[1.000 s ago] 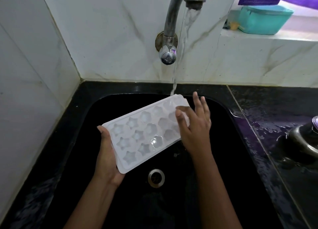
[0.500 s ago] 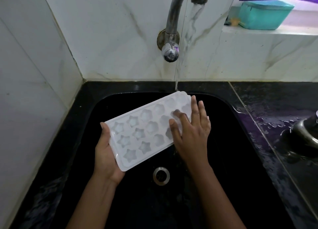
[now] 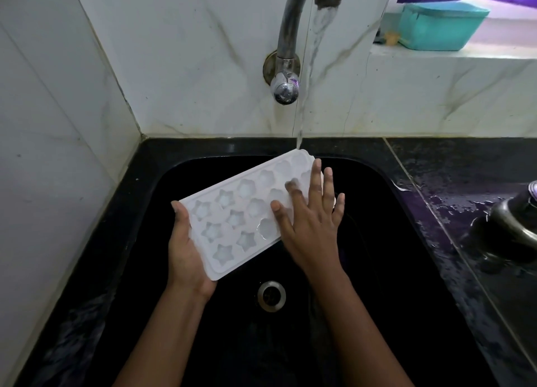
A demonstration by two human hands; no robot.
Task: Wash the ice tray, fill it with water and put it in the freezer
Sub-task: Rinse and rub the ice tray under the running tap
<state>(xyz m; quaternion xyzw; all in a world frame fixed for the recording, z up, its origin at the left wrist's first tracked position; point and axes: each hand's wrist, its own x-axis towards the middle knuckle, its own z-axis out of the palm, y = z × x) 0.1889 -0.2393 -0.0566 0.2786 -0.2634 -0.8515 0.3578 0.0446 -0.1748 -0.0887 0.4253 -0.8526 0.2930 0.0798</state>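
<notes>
- The left hand (image 3: 186, 251) is gripping the tray (image 3: 241, 212) at its near end.
- The right hand (image 3: 311, 224) is lying flat, fingers wide, on its far end.
- The tray is hanging mid-sink (image 3: 401, 218), touching no wall.

The ice tray (image 3: 232, 221), near the centre, is made of white, slightly translucent plastic, and its smooth surface is made glossy by water. The tap (image 3: 287, 38) at 12 o'clock is of metal. Its pipe is dulled and stained, while the knob (image 3: 284, 91) is polished and mirror-like. The sink (image 3: 392, 227) is formed of a black, smooth, glossy material, and a bright metal drain ring (image 3: 271, 296) is set in it at 6 o'clock. The wall (image 3: 189, 52) is covered with glossy white veined tiles. At 3 o'clock the counter (image 3: 453, 177) is of dark polished stone, wetted in patches. At 1 o'clock a teal box (image 3: 441, 26) of matt plastic is seen.
</notes>
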